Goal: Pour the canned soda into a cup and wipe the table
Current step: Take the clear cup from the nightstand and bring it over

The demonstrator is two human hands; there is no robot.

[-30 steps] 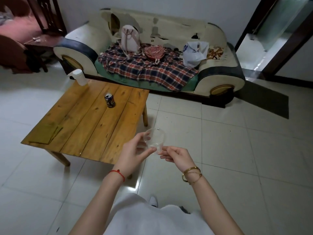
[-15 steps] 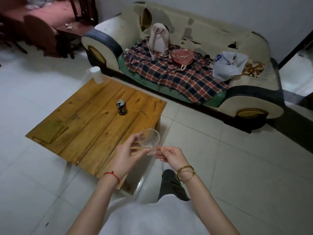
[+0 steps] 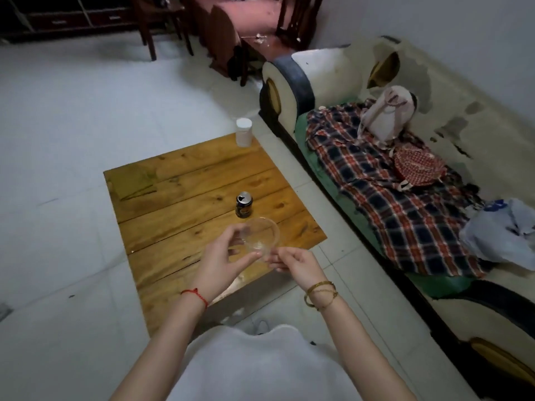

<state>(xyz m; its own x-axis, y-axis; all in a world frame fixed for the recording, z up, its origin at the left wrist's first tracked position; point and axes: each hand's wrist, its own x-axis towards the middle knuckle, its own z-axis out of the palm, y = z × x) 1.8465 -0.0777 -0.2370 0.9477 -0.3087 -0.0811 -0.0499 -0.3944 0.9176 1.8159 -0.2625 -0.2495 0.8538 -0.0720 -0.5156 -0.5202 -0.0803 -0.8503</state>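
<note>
A clear plastic cup (image 3: 265,234) is tilted with its mouth away from me, above the near right part of the low wooden table (image 3: 185,227). My left hand (image 3: 223,261) grips its side and my right hand (image 3: 298,263) pinches its base. A dark soda can (image 3: 244,204) with an opened top stands upright on the table just beyond the cup. A folded olive-green cloth (image 3: 133,182) lies flat at the table's far left corner.
A white lidded jar (image 3: 243,132) stands at the table's far corner. A worn cream sofa (image 3: 333,79) with a plaid blanket (image 3: 390,204), bags and a plastic bag runs along the right. Dark wooden chairs (image 3: 225,41) stand at the back. White tile floor surrounds the table.
The view has swung left and moved closer to the table. Both hands still hold the cup, now over the table's near edge close to the can.
</note>
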